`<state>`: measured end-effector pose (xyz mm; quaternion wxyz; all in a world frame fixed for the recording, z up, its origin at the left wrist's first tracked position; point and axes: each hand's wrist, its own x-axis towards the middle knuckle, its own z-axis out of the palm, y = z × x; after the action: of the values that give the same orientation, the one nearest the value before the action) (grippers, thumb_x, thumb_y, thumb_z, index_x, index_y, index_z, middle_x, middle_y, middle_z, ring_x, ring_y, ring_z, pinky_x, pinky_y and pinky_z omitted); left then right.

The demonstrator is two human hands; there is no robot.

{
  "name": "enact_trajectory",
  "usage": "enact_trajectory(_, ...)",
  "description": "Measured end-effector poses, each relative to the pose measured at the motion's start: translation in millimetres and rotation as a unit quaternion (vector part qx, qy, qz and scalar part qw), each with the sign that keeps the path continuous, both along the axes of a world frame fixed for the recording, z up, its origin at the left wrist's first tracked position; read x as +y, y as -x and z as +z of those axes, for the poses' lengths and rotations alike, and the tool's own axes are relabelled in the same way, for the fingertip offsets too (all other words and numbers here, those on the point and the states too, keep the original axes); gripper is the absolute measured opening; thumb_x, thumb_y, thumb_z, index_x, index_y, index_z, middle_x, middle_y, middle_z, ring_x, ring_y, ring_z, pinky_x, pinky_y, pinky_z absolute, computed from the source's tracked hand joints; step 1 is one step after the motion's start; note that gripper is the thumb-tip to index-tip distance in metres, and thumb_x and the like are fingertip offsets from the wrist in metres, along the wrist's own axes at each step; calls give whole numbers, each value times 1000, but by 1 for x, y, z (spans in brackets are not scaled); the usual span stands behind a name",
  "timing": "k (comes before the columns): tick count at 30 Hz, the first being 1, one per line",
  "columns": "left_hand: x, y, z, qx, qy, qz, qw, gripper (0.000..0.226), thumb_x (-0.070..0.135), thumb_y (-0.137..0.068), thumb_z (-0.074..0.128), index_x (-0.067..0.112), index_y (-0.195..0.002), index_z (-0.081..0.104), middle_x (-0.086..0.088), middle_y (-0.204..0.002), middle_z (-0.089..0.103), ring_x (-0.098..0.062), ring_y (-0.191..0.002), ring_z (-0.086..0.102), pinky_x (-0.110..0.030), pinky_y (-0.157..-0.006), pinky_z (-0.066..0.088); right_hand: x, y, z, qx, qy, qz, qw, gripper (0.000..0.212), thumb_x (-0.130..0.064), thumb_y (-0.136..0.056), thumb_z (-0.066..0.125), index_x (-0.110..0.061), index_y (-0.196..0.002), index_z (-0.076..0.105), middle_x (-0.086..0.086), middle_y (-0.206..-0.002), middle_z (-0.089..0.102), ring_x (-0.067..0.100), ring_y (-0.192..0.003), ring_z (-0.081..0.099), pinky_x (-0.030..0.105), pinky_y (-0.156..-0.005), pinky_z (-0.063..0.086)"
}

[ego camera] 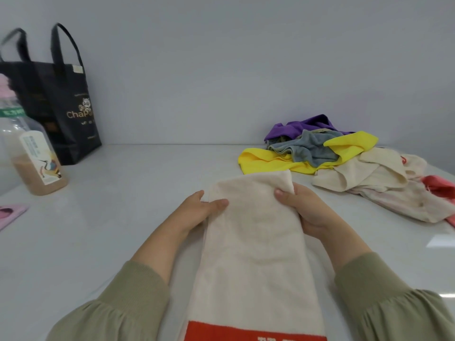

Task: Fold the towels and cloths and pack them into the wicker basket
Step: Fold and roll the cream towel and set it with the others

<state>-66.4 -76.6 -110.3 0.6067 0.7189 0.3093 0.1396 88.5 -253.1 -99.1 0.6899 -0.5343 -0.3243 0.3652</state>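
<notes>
Cream towel [258,254] in the grip of left hand [199,212] and right hand [304,211] (bottle [32,153] nearby, partly brown-filled).

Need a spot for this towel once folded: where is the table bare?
Bare table runs from the black tote bag to the cloth pile, beyond the cream towel. More lies between the left hand and the drink bottle. Crowded: the right, where the pile sits close by the right hand.
</notes>
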Motion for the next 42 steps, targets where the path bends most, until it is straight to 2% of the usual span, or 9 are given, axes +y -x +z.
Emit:
enact_trajectory(5,2,3,-1,-23,109,-7,994,28,15,-80,74,1,-104,69,-15,-104,72,-26,-88,69,-33,-82,55,-2,-5,0,-58,43,-24,997,22,-7,-84,64,-5,-106,65,7,-91,72,19,-81,69,29,-67,57)
enact_trajectory(9,2,4,0,20,-67,49,996,14,20,-74,80,10,-72,71,3,-65,70,-10,-59,63,-20,-60,49,-1,-12,-7,-351,274,-166,880,19,-18,-81,71,1,-84,71,1,-69,61,14,-65,54,27,-61,39)
enact_trajectory(11,0,4,2,32,-117,62,991,32,18,-78,75,12,-53,56,12,-38,46,-4,-34,40,-17,-39,30,-4,-10,-3,-332,289,-162,883,25,-23,-79,73,1,-74,70,1,-63,56,12,-60,48,26,-58,34)
enact_trajectory(14,0,4,3,41,-136,70,987,37,18,-81,71,12,-53,48,9,-36,29,-10,-33,25,-22,-40,19,-9,-9,6,-313,310,-169,882,41,-23,-83,71,-15,-46,55,-6,-45,43,9,-40,34,21,-44,26)
enact_trajectory(20,0,14,12,18,-24,50,998,12,5,-92,56,7,-87,67,-5,-59,68,-10,-37,51,-18,-37,36,-12,-4,12,-162,299,-83,937,22,-17,-100,46,-7,-82,54,15,-63,67,16,-38,52,20,-38,41)
enact_trajectory(27,-4,9,14,-89,166,105,976,25,15,-97,41,-1,-103,59,-21,-89,72,-27,-81,72,-31,-69,58,-2,-5,3,-9,146,-78,986,21,-10,-102,38,-7,-102,59,18,-89,72,25,-78,72,31,-71,58)
enact_trajectory(33,-2,4,7,-89,209,130,965,46,51,-93,50,6,-98,59,-19,-87,71,-29,-81,71,-35,-74,57,6,-3,4,123,110,-114,980,36,-31,-99,34,-4,-90,56,27,-88,68,38,-88,66,44,-85,52)
enact_trajectory(38,-5,5,5,-91,228,100,964,3,6,-90,60,7,-88,58,-9,-78,62,-13,-52,65,-24,-51,57,6,-5,-3,79,99,-132,983,19,-15,-93,56,-5,-78,58,13,-71,63,21,-64,65,35,-65,60)
enact_trajectory(42,-2,8,5,-86,215,78,970,24,-15,-87,50,7,-91,58,-11,-78,59,-12,-49,63,-23,-48,56,1,-6,-4,31,101,-122,987,14,9,-86,58,-3,-79,61,12,-80,59,20,-69,60,23,-52,56)
